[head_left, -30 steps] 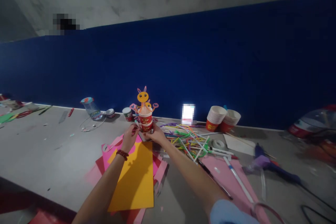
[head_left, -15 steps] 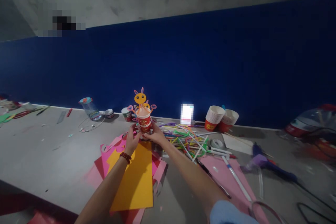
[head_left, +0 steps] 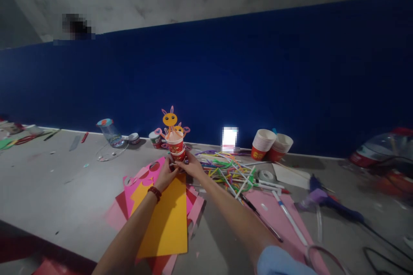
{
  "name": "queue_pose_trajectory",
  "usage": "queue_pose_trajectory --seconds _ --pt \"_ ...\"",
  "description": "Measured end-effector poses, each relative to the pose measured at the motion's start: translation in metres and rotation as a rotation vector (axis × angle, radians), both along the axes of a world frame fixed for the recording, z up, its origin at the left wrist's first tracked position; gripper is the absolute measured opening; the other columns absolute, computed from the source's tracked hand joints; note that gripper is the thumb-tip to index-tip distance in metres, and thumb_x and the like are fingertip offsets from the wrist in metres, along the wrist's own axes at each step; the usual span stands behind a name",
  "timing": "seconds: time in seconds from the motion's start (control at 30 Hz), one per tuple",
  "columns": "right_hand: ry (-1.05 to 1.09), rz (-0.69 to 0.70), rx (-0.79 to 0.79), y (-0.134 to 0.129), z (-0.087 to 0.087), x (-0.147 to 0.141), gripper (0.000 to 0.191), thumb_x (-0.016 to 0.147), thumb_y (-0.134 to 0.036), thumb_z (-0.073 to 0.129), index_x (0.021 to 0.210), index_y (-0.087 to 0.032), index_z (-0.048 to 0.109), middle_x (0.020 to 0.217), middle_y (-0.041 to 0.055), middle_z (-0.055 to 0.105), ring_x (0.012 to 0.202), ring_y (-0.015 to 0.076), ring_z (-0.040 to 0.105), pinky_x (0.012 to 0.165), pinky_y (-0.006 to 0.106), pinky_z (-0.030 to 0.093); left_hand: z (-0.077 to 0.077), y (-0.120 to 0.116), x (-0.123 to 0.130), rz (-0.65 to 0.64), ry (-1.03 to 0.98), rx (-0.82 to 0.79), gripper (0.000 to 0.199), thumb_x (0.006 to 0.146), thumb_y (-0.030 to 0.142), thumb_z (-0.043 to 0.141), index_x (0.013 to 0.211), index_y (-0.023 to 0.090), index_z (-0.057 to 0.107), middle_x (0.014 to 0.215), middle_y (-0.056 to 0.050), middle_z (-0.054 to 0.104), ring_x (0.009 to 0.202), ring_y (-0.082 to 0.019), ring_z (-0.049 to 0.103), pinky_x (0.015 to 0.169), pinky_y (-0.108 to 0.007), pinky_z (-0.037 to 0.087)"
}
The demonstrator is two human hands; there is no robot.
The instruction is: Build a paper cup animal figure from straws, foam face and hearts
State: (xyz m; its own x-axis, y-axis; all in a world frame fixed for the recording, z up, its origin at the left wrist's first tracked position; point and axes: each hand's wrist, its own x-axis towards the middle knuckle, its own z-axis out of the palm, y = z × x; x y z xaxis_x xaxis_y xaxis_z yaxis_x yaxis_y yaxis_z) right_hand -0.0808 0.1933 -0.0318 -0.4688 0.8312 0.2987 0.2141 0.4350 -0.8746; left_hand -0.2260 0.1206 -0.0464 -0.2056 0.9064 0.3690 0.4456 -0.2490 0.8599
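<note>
A red paper cup (head_left: 178, 156) with a white rim is between my two hands, over the far end of the yellow sheet (head_left: 169, 227). My left hand (head_left: 166, 173), below a red bead bracelet, has its fingers closed at the cup's lower left. From the right, my right hand (head_left: 192, 166) curls round the cup's side and base. Directly above it appears a second red paper cup (head_left: 174, 142), carrying an orange paper head (head_left: 170, 119) with pink ears and pink claw-like arms. Another orange face peeks out behind. Whether the cups are stacked or one stands behind the other, I cannot tell.
Colourful pipe cleaners (head_left: 229, 172) lie in a heap to the right. Stacked paper cups (head_left: 263, 144) stand at the back, near a bright blurred screen (head_left: 230, 139). A glue gun (head_left: 335, 208) with its cord lies right. A clear jar (head_left: 111, 133) tilts at left.
My left hand has shifted a little right and down, nearer the cup's base. The orange-headed figure appears slightly further left. My right hand stays almost in place.
</note>
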Motion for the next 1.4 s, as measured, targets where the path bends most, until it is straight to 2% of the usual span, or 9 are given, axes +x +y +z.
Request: queue_pose_trajectory --seconds 0.2,0.43,0.6,0.8,0.93,1.03,1.13,1.27,1.4 --pt "-0.034 -0.013 -0.013 -0.003 0.002 0.006 0.068 0.072 -0.041 0.082 0.132 -0.029 0.054 0.116 0.0043 0.071 0.101 0.0263 0.067 0.089 0.04 0.053 -0.006 0.004 -0.005 0.048 0.018 -0.023 0.042 0.079 0.027 0.066 0.117 0.018 0.049 0.116 -0.013 0.067 0.108 -0.028 0.066 0.093 -0.046 0.052" --pt "-0.094 -0.005 -0.016 -0.018 0.013 0.029 0.077 0.072 -0.037 0.083 0.14 -0.023 0.049 0.133 0.0141 0.06 0.116 0.0334 0.061 0.1 0.049 0.047 -0.006 0.008 -0.009 0.035 -0.014 -0.047 0.039 0.079 0.029 0.067 0.113 0.019 0.05 0.111 -0.01 0.069 0.099 -0.026 0.07 0.085 -0.041 0.057" --pt "-0.1 0.069 -0.076 -0.052 0.014 0.067 0.078 0.076 -0.037 0.08 0.144 -0.023 0.045 0.138 0.0154 0.058 0.111 0.0296 0.065 0.089 0.044 0.056 -0.009 0.013 -0.014 0.025 -0.044 -0.069 0.036 0.08 0.03 0.066 0.11 0.019 0.049 0.107 -0.01 0.07 0.092 -0.023 0.072 0.079 -0.038 0.058" --pt "-0.068 0.149 -0.158 -0.108 0.031 0.13 0.07 0.08 -0.038 0.075 0.143 -0.026 0.046 0.141 0.0125 0.053 0.108 0.0232 0.065 0.082 0.036 0.058 -0.012 0.016 -0.016 0.015 -0.049 -0.056 0.042 0.078 0.03 0.068 0.114 0.019 0.048 0.114 -0.011 0.069 0.099 -0.024 0.071 0.086 -0.04 0.057" --pt "-0.039 0.085 -0.238 -0.145 0.038 0.169 0.06 0.082 -0.033 0.072 0.138 -0.029 0.051 0.139 0.0104 0.055 0.108 0.0227 0.064 0.083 0.037 0.058 -0.012 0.015 -0.019 0.016 -0.037 -0.051 0.049 0.076 0.032 0.07 0.117 0.02 0.047 0.116 -0.011 0.068 0.1 -0.025 0.07 0.089 -0.042 0.055" --pt "-0.029 0.04 -0.274 -0.17 0.03 0.193 0.057 0.083 -0.033 0.07 0.138 -0.029 0.052 0.138 0.0103 0.056 0.109 0.023 0.064 0.085 0.037 0.057 -0.012 0.015 -0.021 0.036 -0.024 -0.047 0.053 0.074 0.033 0.072 0.119 0.02 0.048 0.117 -0.011 0.067 0.102 -0.025 0.069 0.091 -0.042 0.054" --pt "-0.105 -0.056 -0.332 -0.191 0.013 0.215 0.059 0.083 -0.039 0.07 0.138 -0.028 0.053 0.124 0.0105 0.065 0.094 0.0223 0.069 0.08 0.038 0.059 -0.013 0.016 -0.023 0.058 -0.016 -0.044 0.055 0.072 0.034 0.073 0.118 0.02 0.048 0.115 -0.011 0.068 0.099 -0.026 0.07 0.088 -0.042 0.055" --pt "-0.161 -0.165 -0.194 -0.212 -0.01 0.237 0.05 0.083 -0.043 0.068 0.13 -0.027 0.062 0.117 0.0107 0.07 0.099 0.0248 0.069 0.084 0.036 0.059 -0.013 0.014 -0.023 0.068 -0.01 -0.035 0.057 0.071 0.038 0.074 0.119 0.02 0.049 0.116 -0.012 0.068 0.097 -0.026 0.07 0.085 -0.042 0.056" --pt "-0.222 -0.192 -0.107 -0.226 -0.02 0.248 0.043 0.087 -0.042 0.06 0.126 -0.025 0.065 0.119 0.0116 0.071 0.098 0.0246 0.07 0.083 0.034 0.06 -0.012 0.01 -0.02 0.086 0.015 -0.023 0.053 0.074 0.037 0.072 0.119 0.02 0.05 0.119 -0.012 0.067 0.105 -0.026 0.067 0.091 -0.043 0.053"
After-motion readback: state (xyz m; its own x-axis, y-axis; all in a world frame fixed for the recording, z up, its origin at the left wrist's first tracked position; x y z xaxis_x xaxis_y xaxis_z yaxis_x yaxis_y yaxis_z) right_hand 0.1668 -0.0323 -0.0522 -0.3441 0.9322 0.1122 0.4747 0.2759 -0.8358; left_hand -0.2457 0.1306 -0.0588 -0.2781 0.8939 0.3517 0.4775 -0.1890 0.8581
